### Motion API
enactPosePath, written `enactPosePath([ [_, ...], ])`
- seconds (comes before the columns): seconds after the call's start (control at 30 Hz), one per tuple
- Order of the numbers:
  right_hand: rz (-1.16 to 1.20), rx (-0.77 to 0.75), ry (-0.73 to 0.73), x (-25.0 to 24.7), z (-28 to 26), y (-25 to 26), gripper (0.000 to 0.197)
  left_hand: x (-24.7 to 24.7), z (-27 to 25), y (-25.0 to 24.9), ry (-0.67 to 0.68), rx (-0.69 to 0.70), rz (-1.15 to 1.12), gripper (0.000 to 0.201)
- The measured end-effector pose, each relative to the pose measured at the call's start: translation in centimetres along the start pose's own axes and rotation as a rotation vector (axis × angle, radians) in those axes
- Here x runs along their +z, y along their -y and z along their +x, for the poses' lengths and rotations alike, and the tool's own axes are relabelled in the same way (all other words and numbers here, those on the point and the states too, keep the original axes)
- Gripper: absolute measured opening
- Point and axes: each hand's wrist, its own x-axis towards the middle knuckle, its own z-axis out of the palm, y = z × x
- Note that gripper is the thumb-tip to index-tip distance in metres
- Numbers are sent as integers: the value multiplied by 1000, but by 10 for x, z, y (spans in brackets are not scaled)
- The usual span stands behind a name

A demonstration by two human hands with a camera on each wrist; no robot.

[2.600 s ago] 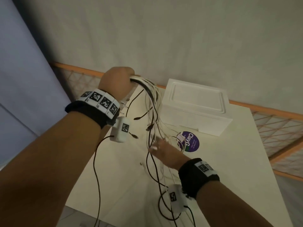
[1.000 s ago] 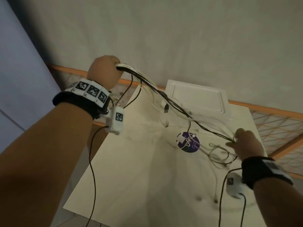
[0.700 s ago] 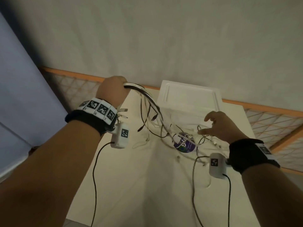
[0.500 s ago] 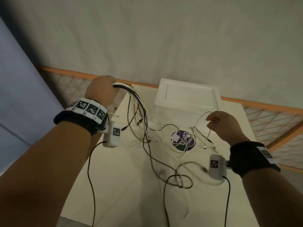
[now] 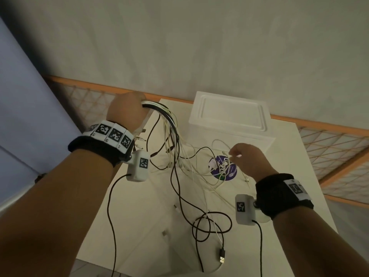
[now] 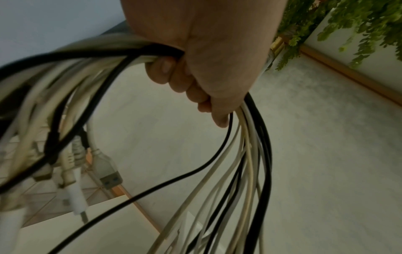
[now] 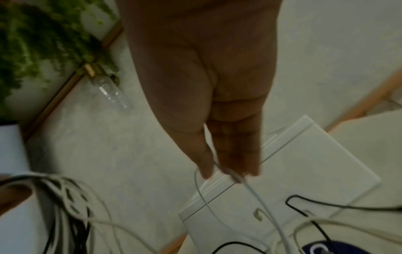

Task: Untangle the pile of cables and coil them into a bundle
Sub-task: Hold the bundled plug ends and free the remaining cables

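Cream rectangular table (image 5: 139,206) fills the lower head view, w/ a white rectangular foam box (image 5: 229,118) at its far edge, against the grey wall. Orange-framed mesh panel (image 5: 329,144) runs behind the table.

Bundle of white and black cables (image 5: 169,124) hangs from the left hand (image 5: 125,110), which is raised over the table's far-left corner; fist clenched round the gathered strands, confirmed in left wrist view (image 6: 204,56), where plugs incl. a silver USB connector (image 6: 107,173) dangle below the fist. Strands drop from the fist and spread loose across the tabletop. Vs 0.5 s ago the left hand sits about the same, grip unchanged.

Right hand (image 5: 247,158) is over the table centre-right, just in front of the box, thumb & fingertips pinching one thin white cable (image 7: 256,194) near its connector end. Since 0.5 s ago it's moved slightly nearer; 1.0 s ago it was far out right pulling the strands taut, now they lie slack.

Black braided cable (image 5: 201,222) lies in a loop on the near table, its USB plug (image 5: 222,256) near the front edge. Round purple sticker (image 5: 231,170) under tangled white strands, left of the right hand.
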Motion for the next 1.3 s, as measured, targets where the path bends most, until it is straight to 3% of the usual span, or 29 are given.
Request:
enactPosePath([
  [0.03, -100, 26, 47, 2, 0, 2, 14, 0, -1, -1, 2, 1, -9, 18],
  [0.1, -151, -2, -14, 0, -2, 13, 19, -1, -1, -3, 3, 12, -26, 19],
  [0.17, -47, -186, -156, -6, -8, 39, 12, 0, -1, -9, -8, 42, -24, 18],
  [0.2, 12, -275, -148, -6, -13, 54, 7, 0, -1, -13, -20, 66, -18, 17],
  [0.27, 2, -407, 41, 7, -26, 79, 7, -2, 2, -23, -50, 114, -8, 16],
  [0.33, -210, -416, 330, 40, -37, 81, 23, -7, 7, -31, -69, 132, -14, 17],
  [0.4, -435, -251, 603, 72, -47, 57, 42, -16, 13, -29, -91, 116, -14, 16],
  [0.47, -542, -69, 728, 95, -57, 20, 55, -29, 21, -20, -114, 86, 29, 14],
  [0.57, -580, 63, 608, 101, -66, -28, 56, -49, 33, 1, -165, 50, 84, 16],
  [0.63, -769, 14, 480, 91, -65, -50, 49, -58, 39, 10, -187, 54, 106, 18],
  [0.73, -971, -53, 400, 68, -66, -74, 38, -67, 43, 16, -192, 50, 135, 16],
  [0.83, -1040, 24, 434, 52, -73, -96, 57, -70, 43, 16, -226, 35, 137, 19],
  [0.9, -1055, 59, 483, 43, -70, -103, 86, -69, 41, 13, -206, 45, 132, 20],
  [0.93, -1037, 76, 507, 39, -66, -103, 99, -68, 41, 9, -199, 45, 124, 20],
  [1.0, -910, 103, 534, 28, -57, -95, 98, -65, 40, 0, -188, 45, 111, 19],
  [1.13, -427, 62, 512, 2, -40, -47, 39, -60, 37, -12, -184, 87, 68, 18],
  [1.2, -201, 9, 574, -10, -35, -18, 17, -57, 35, -18, -197, 115, 51, 19],
  [1.3, 56, -85, 763, -18, -36, 10, 18, -56, 34, -21, -216, 135, 37, 20],
])
